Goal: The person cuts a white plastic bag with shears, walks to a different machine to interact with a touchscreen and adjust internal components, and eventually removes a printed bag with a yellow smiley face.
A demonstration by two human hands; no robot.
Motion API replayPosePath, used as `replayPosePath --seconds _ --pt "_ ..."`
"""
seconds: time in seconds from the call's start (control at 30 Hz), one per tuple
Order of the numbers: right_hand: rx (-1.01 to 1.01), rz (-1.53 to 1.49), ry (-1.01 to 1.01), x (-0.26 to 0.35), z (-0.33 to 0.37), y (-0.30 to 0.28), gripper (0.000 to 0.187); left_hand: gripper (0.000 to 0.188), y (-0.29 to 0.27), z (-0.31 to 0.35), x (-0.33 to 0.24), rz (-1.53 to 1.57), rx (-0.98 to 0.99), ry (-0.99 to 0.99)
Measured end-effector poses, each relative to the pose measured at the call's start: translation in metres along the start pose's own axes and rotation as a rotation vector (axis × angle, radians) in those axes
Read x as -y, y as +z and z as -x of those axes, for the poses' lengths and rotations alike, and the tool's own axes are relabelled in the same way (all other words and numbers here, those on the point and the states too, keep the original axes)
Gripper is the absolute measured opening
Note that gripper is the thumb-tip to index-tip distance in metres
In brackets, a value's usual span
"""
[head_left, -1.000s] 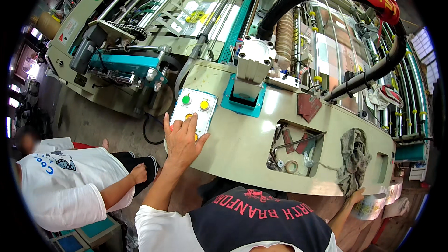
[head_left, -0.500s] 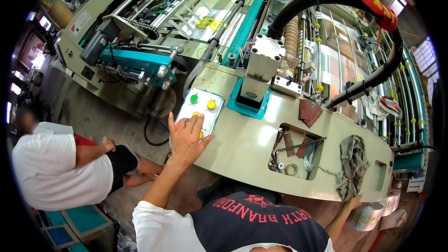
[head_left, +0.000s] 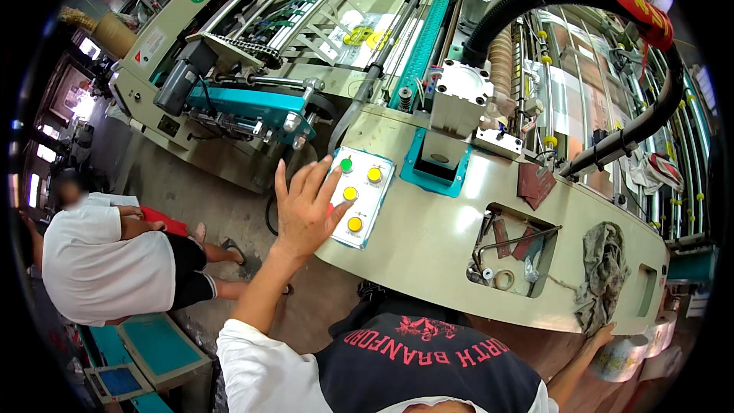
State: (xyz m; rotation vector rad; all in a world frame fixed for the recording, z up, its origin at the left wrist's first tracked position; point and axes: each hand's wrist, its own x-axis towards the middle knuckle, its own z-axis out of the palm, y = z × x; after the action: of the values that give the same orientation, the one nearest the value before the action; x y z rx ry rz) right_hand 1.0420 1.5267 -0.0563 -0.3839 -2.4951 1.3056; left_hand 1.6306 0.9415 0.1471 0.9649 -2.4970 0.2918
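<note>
My left hand is open, its fingers spread at the left edge of a white control panel. The panel carries a green button and several yellow ones, such as the middle yellow button. A bit of red shows beside my thumb, mostly covered by the hand. At the machine's front right edge is my right hand, just below a crumpled grey rag that hangs over the rim. Its fingers are too small and too hidden to read.
A tool recess in the machine top holds a hex key, a tape roll and reddish pieces. A thick black hose arches over the right side. Another person in a white shirt sits at left. Clear film rolls lie below the right edge.
My left hand has lifted off the yellow buttons and drawn left to the panel's edge, fingers spreading. The view has shifted, so the machine appears further right. My right hand stays at the rim.
</note>
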Motion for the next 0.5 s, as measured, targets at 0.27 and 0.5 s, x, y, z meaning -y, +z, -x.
replayPosePath --seconds 0.27,0.5 --pt "0.026 -0.394 0.353 0.098 0.199 -0.014 0.065 0.037 0.029 -0.116 0.132 0.058 -0.258 0.148" --pt "-0.001 -0.416 0.503 0.126 0.345 0.016 0.063 0.023 0.115 -0.247 0.206 -0.072 0.078 0.389"
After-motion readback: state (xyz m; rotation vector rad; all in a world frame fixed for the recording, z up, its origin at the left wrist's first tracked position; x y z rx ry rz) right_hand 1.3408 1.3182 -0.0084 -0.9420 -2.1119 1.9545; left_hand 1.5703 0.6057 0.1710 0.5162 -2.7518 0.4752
